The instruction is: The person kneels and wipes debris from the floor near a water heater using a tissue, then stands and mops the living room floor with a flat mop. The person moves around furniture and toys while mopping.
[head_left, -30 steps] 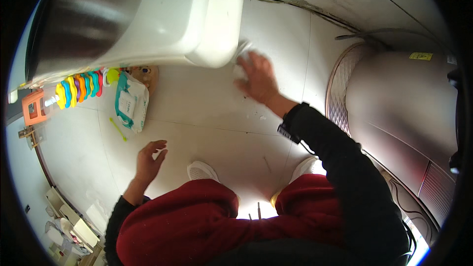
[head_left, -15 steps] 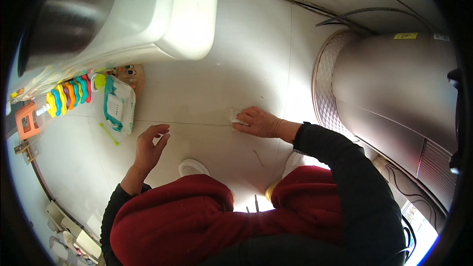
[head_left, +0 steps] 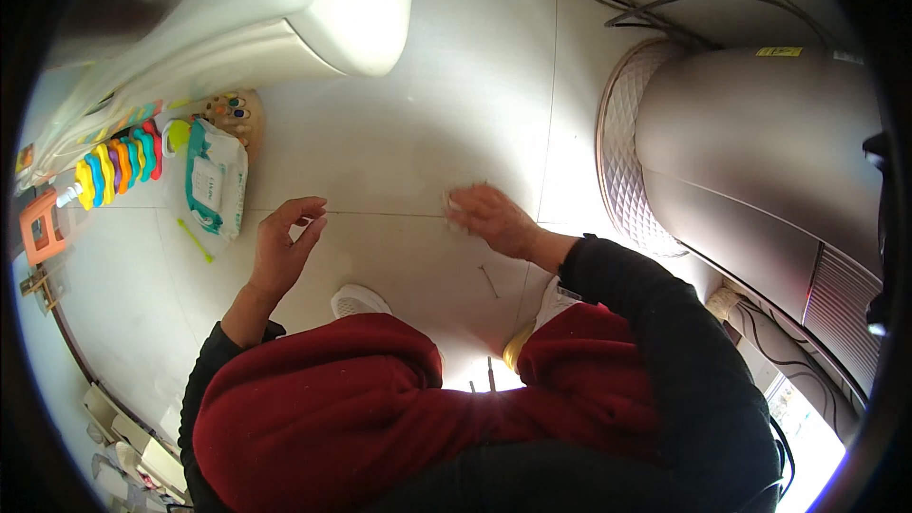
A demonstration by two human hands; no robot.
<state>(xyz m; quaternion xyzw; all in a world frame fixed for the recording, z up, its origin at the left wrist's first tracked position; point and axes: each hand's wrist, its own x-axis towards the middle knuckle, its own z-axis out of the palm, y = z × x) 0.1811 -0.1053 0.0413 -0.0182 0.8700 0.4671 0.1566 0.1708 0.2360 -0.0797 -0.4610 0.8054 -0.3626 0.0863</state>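
My right hand [head_left: 489,220] is low over the pale tiled floor [head_left: 418,133], blurred, with its fingers closed on a small white wipe [head_left: 454,199] that presses against the tiles at a grout line. My left hand [head_left: 285,249] hovers to the left of it, fingers loosely curled and apart, holding nothing. It is nearest to a pack of wet wipes [head_left: 217,185] lying on the floor. My red-clad knees and a white shoe [head_left: 359,302] fill the lower part of the view.
A white appliance body [head_left: 285,9] overhangs the upper left. A large grey cylindrical appliance [head_left: 760,161] stands at the right, with cables [head_left: 655,14] behind it. A colourful ring toy [head_left: 114,161], an orange object [head_left: 43,228] and a green stick [head_left: 195,239] lie at the left.
My right hand came down from the white appliance's edge to the floor tiles with the wipe. My left hand rose slightly and curled its fingers.
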